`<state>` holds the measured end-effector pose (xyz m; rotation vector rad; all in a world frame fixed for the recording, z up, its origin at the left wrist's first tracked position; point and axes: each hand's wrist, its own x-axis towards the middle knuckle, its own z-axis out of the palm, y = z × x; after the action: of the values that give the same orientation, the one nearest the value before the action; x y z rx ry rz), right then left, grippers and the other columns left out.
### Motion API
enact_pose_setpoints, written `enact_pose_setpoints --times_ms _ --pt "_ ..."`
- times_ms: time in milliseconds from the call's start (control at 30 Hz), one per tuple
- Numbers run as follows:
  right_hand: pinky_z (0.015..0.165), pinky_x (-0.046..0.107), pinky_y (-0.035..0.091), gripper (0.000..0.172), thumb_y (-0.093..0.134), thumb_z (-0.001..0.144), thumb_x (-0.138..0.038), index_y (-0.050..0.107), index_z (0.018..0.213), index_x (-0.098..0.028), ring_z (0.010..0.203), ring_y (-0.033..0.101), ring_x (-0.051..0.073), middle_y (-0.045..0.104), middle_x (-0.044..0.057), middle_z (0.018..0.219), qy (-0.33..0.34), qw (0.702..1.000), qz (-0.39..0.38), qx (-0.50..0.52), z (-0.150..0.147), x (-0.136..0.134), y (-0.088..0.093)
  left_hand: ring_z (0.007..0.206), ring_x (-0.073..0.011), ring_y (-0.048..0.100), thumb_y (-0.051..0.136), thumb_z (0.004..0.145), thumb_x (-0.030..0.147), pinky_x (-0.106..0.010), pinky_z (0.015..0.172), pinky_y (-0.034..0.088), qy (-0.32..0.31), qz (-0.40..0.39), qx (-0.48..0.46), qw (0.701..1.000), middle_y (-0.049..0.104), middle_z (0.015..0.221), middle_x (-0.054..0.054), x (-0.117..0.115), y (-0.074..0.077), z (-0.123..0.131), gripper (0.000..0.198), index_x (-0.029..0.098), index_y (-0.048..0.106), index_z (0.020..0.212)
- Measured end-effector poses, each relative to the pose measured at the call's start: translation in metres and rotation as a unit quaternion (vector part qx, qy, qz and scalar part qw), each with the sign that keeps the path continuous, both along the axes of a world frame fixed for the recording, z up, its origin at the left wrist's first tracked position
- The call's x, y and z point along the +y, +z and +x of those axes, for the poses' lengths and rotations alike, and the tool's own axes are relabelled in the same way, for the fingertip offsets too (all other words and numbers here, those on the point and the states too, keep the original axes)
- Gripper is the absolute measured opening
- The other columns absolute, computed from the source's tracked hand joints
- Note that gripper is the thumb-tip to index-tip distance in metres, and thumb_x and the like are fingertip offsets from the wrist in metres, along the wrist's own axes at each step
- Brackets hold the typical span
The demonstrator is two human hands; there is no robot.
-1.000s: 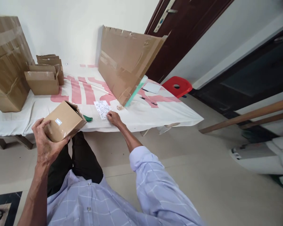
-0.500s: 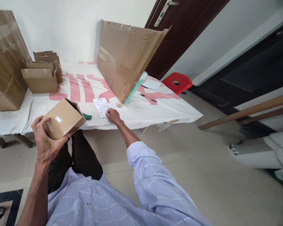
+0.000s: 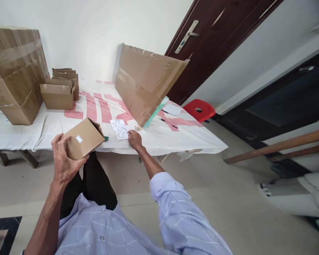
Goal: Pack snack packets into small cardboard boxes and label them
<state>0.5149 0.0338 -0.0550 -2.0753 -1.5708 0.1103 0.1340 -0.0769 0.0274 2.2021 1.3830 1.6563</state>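
My left hand [image 3: 66,159] grips a small brown cardboard box [image 3: 86,140] from its near left side, thumb below and fingers over the top. The box is tilted above the front edge of the table and bears a small white label with a blue border [image 3: 79,139]. The closed fingers of my right hand [image 3: 135,139] are at the right edge of a white paper sheet [image 3: 118,128], which is covered in small dark outlines and lies on the table; the fingertips are partly hidden. Behind the held box, a bit of a green object [image 3: 106,138] shows.
Several small open boxes [image 3: 57,96] and a tall taped carton stack [image 3: 17,76] stand on the left of the cloth-covered table [image 3: 202,143]. A large cardboard panel [image 3: 146,83] leans right of centre. Beyond it are pens [image 3: 168,123], a white paper [image 3: 172,109] and a red stool [image 3: 199,109].
The view has shifted, so the table items appear lower and farther right. My left hand still holds the box, and my right hand stays at the sheet's edge.
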Motion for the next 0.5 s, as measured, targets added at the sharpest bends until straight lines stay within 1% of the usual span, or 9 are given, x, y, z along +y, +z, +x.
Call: enact_pose_setpoints --times_ms 67,133,233,267,300,333,367,433,500 --pt "0.097 0.037 0.051 0.037 0.042 0.091 -0.010 0.076 0.106 -0.013 0.105 0.066 0.026 0.078 0.018 0.112 -0.003 0.999 0.045 0.011 -0.001 -0.003 0.010 0.147 -0.0401 0.045 0.096 0.062 0.031 -0.060 0.119 0.046 -0.004 -0.003 -0.006 1.000 0.044 0.150 -0.016 -0.001 -0.001 0.001 0.089 0.027 0.050 0.138" --pt "0.097 0.038 0.053 0.038 0.040 0.092 -0.010 0.074 0.107 -0.013 0.105 0.067 0.026 0.077 0.017 0.112 0.002 0.996 0.088 0.022 -0.009 -0.007 0.024 0.147 -0.0397 0.046 0.095 0.062 0.029 -0.060 0.120 0.046 -0.005 -0.005 -0.008 1.000 0.044 0.151 -0.016 -0.002 -0.002 0.003 0.090 0.027 0.049 0.139" --pt "0.088 0.036 0.058 0.034 0.040 0.100 -0.019 0.072 0.111 -0.018 0.103 0.068 0.023 0.075 0.012 0.111 0.060 0.978 0.191 0.051 -0.039 -0.024 0.056 0.146 -0.0399 0.046 0.094 0.063 0.028 -0.060 0.120 0.046 -0.002 -0.009 -0.005 1.000 0.043 0.152 -0.017 -0.005 -0.004 0.008 0.089 0.027 0.048 0.139" --pt "0.082 0.035 0.059 0.029 0.044 0.103 -0.023 0.073 0.110 -0.020 0.101 0.068 0.023 0.074 0.010 0.109 0.111 0.955 0.266 0.069 -0.054 -0.033 0.068 0.146 -0.0402 0.047 0.094 0.063 0.027 -0.060 0.120 0.046 -0.001 -0.012 -0.002 1.000 0.043 0.152 -0.017 -0.006 -0.005 0.009 0.090 0.027 0.048 0.140" --pt "0.081 0.036 0.059 0.025 0.049 0.104 -0.026 0.073 0.109 -0.022 0.100 0.068 0.023 0.073 0.009 0.106 0.163 0.925 0.335 0.073 -0.071 -0.045 0.082 0.147 -0.0404 0.047 0.094 0.062 0.027 -0.060 0.120 0.046 0.000 -0.015 0.001 1.000 0.042 0.153 -0.017 -0.007 -0.005 0.011 0.090 0.027 0.047 0.140" --pt "0.082 0.038 0.059 0.024 0.051 0.106 -0.026 0.074 0.110 -0.024 0.100 0.068 0.023 0.072 0.008 0.106 0.205 0.900 0.380 0.064 -0.088 -0.057 0.095 0.147 -0.0406 0.047 0.094 0.062 0.027 -0.060 0.120 0.046 0.001 -0.017 0.005 1.000 0.042 0.153 -0.018 -0.008 -0.006 0.013 0.091 0.027 0.047 0.140" --pt "0.085 0.041 0.060 0.023 0.052 0.106 -0.025 0.075 0.111 -0.024 0.102 0.068 0.024 0.072 0.009 0.107 0.239 0.881 0.405 0.046 -0.105 -0.071 0.108 0.147 -0.0407 0.047 0.093 0.063 0.027 -0.060 0.120 0.046 0.003 -0.018 0.010 1.000 0.042 0.153 -0.018 -0.010 -0.007 0.014 0.091 0.027 0.046 0.140" --pt "0.090 0.046 0.059 0.023 0.056 0.105 -0.022 0.077 0.114 -0.025 0.102 0.067 0.026 0.071 0.010 0.106 0.297 0.856 0.423 -0.014 -0.136 -0.095 0.127 0.146 -0.0407 0.047 0.093 0.064 0.027 -0.060 0.120 0.047 0.006 -0.017 0.020 1.000 0.042 0.153 -0.018 -0.012 -0.008 0.016 0.090 0.026 0.046 0.141" --pt "0.091 0.046 0.058 0.024 0.058 0.104 -0.020 0.078 0.115 -0.025 0.101 0.065 0.026 0.071 0.010 0.106 0.340 0.847 0.402 -0.070 -0.159 -0.110 0.136 0.145 -0.0406 0.048 0.091 0.065 0.026 -0.060 0.120 0.047 0.010 -0.011 0.030 0.999 0.043 0.153 -0.019 -0.014 -0.009 0.018 0.088 0.025 0.046 0.141"
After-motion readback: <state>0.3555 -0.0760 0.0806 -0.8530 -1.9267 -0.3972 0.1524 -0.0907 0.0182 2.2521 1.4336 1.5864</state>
